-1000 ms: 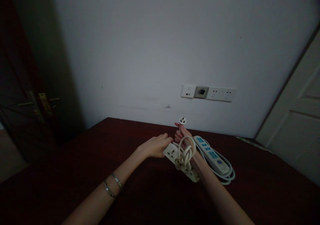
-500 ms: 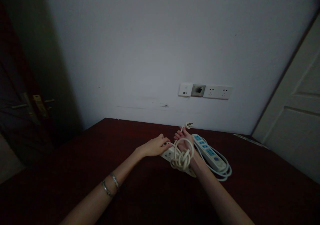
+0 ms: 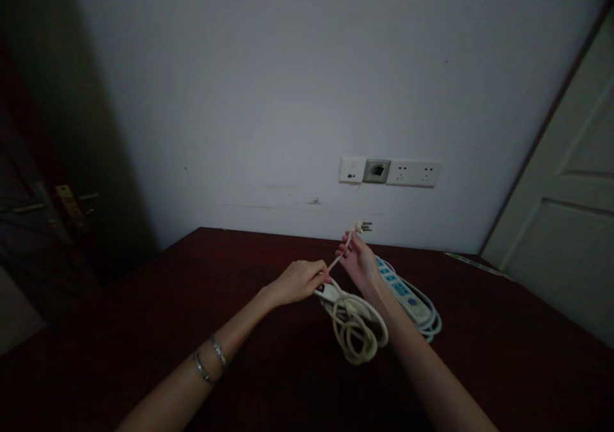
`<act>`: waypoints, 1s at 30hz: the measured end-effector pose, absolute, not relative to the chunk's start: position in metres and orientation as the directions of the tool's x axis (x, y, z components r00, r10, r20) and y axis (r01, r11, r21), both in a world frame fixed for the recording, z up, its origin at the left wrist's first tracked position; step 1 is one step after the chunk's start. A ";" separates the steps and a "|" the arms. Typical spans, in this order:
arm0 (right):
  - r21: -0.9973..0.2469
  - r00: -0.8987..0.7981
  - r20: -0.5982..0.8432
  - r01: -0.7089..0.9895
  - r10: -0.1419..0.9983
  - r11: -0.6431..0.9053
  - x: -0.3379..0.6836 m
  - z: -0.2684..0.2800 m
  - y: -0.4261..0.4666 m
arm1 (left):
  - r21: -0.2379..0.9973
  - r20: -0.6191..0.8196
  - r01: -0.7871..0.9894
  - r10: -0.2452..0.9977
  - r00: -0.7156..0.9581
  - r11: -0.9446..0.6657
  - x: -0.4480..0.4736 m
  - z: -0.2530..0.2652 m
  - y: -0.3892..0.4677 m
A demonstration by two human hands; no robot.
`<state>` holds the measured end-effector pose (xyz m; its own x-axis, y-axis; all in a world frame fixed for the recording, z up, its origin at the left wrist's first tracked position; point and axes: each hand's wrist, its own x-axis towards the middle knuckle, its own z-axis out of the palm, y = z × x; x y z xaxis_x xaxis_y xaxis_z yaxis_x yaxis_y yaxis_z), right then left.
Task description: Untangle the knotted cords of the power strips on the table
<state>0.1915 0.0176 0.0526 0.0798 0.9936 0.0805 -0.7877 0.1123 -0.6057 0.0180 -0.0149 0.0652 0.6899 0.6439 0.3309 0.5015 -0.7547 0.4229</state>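
My left hand [image 3: 303, 280] is closed, its fingers gripping the end of a white power strip [image 3: 328, 291] and the cord by it. My right hand [image 3: 359, 258] pinches the cord just below its three-pin plug [image 3: 362, 227], prongs pointing right. Between the two hands a short length of cord runs straight. The rest of the cream cord [image 3: 357, 339] hangs in loose loops over the strip and covers much of it. A second power strip [image 3: 407, 299], with blue sockets and its own cord coiled alongside, lies beyond my right forearm.
The dark red-brown table [image 3: 230, 329] reaches back to the pale wall. Wall sockets [image 3: 413, 173] and a grey-framed wall plate [image 3: 377, 171] sit above its rear edge. A white panelled door [image 3: 575, 214] stands at the right, and a dark door with a brass-coloured plate [image 3: 70, 203] at the left.
My right hand has moved slightly up with the plug, and the cord between my hands has straightened. The bundled cord has loosened into wider loops that hang lower.
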 end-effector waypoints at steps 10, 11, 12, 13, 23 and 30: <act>-0.893 -0.211 0.300 -0.405 0.930 0.197 0.206 0.077 -0.001 | 0.647 0.461 0.481 0.806 0.372 -0.592 -0.023 0.084 0.019; -0.899 -0.209 0.294 -0.391 0.933 0.196 0.203 0.077 -0.001 | 0.642 0.464 0.484 0.804 0.372 -0.595 -0.024 0.085 0.019; -0.907 -0.201 0.287 -0.371 0.937 0.198 0.200 0.077 -0.002 | 0.629 0.466 0.488 0.795 0.388 -0.606 -0.024 0.087 0.017; -0.917 -0.190 0.276 -0.345 0.942 0.199 0.196 0.077 -0.002 | 0.610 0.464 0.490 0.782 0.417 -0.623 -0.023 0.089 0.014; -0.966 -0.427 0.259 -0.127 0.866 0.226 0.186 0.081 -0.020 | 0.739 0.254 0.449 0.825 0.505 -0.503 -0.013 0.093 0.001; -0.957 -0.486 0.232 0.041 0.843 0.288 0.192 0.090 -0.024 | 0.839 0.254 0.361 0.881 0.400 -0.406 -0.019 0.087 0.015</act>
